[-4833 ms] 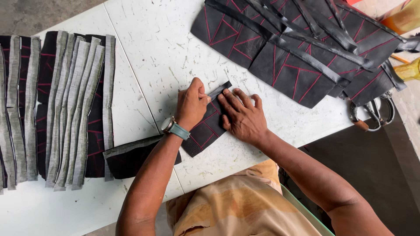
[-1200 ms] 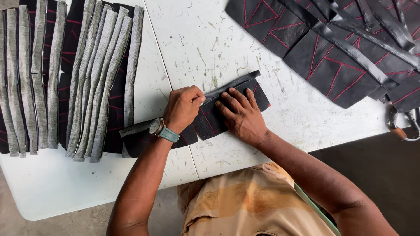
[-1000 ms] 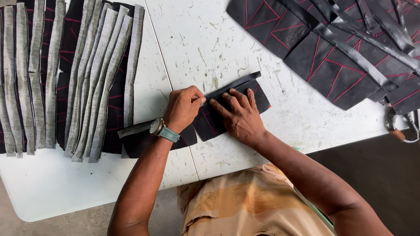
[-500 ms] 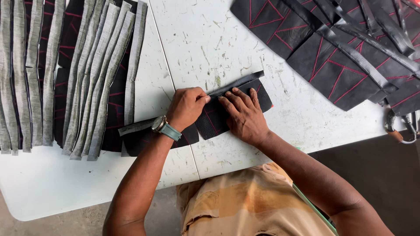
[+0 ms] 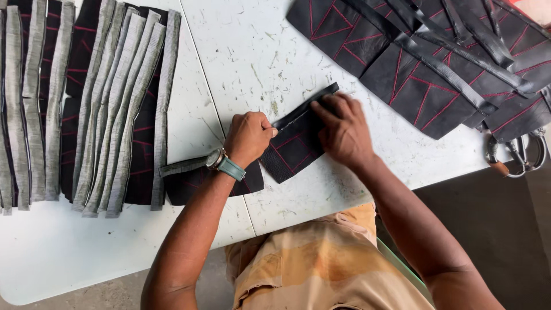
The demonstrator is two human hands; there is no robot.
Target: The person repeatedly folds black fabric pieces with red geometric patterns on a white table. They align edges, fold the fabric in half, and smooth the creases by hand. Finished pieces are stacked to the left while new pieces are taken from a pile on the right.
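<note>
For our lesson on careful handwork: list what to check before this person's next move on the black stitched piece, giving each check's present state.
1. Left hand pinching the grey strip at its end: ok.
2. Right hand pressing on the black stitched piece: ok.
3. Piece lying flat on the white table: ok.
4. Strip lined up along the piece's edge: cannot tell.
5. Scissors clear of both hands: ok.

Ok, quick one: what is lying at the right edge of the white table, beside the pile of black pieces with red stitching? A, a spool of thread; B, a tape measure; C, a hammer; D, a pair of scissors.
D: a pair of scissors with looped handles rests at the edge of the table, just below the pile of black stitched pieces.
</note>
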